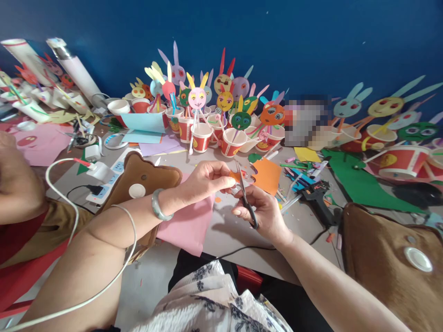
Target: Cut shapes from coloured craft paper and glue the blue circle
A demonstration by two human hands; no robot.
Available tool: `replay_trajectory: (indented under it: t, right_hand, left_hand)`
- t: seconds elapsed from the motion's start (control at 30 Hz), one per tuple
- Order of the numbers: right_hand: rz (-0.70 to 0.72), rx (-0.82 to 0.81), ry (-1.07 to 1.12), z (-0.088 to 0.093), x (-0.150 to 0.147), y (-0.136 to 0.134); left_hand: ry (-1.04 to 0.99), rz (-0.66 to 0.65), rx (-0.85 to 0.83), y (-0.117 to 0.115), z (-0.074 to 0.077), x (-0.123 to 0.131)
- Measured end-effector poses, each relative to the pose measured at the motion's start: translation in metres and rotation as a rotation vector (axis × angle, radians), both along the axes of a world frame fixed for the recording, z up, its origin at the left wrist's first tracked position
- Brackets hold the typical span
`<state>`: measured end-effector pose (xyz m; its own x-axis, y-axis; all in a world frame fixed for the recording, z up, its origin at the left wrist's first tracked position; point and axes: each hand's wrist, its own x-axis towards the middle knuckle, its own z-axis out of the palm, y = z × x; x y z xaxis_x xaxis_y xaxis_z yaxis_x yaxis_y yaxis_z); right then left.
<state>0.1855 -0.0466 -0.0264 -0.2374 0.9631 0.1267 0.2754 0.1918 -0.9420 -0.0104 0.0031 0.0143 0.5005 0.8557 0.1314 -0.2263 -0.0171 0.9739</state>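
Observation:
My left hand pinches a small orange paper piece between thumb and fingers, above the grey table. My right hand is closed round the black handles of scissors, whose blades point up into the orange piece. A pale bracelet sits on my left wrist. A pink paper sheet lies under my left forearm. An orange paper sheet lies just behind the scissors.
Rows of red-and-white paper cups with coloured rabbit faces on sticks stand along the blue wall. A black glue gun lies right of my hands, beside green paper. Brown plush pads flank me. Another person's arm is at left.

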Motion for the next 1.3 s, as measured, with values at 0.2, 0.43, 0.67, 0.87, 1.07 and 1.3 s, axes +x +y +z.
replay_trajectory:
  t: [0.2,0.43,0.67,0.87,1.07,1.3]
  right_hand:
    - [0.002,-0.014,0.025,0.0,0.0,0.001]
    - [0.006,-0.019,0.035,0.0,-0.002,0.0]
    - [-0.004,-0.034,0.039,-0.001,0.0,0.0]
    - [-0.006,-0.097,0.079,0.004,-0.003,-0.001]
    - [0.009,-0.079,0.078,0.005,-0.004,0.0]
    - [0.007,-0.074,0.044,0.002,-0.002,-0.001]
  left_hand:
    - [-0.007,0.019,0.001,-0.001,0.0,0.0]
    - [0.031,0.039,0.023,0.0,0.001,-0.002]
    - [0.033,0.032,0.002,0.0,-0.002,-0.001]
    - [0.01,-0.004,-0.013,0.001,-0.01,0.001]
    - [0.022,-0.003,0.007,0.001,-0.009,0.001]
    - [-0.003,-0.013,-0.013,0.001,-0.01,0.002]
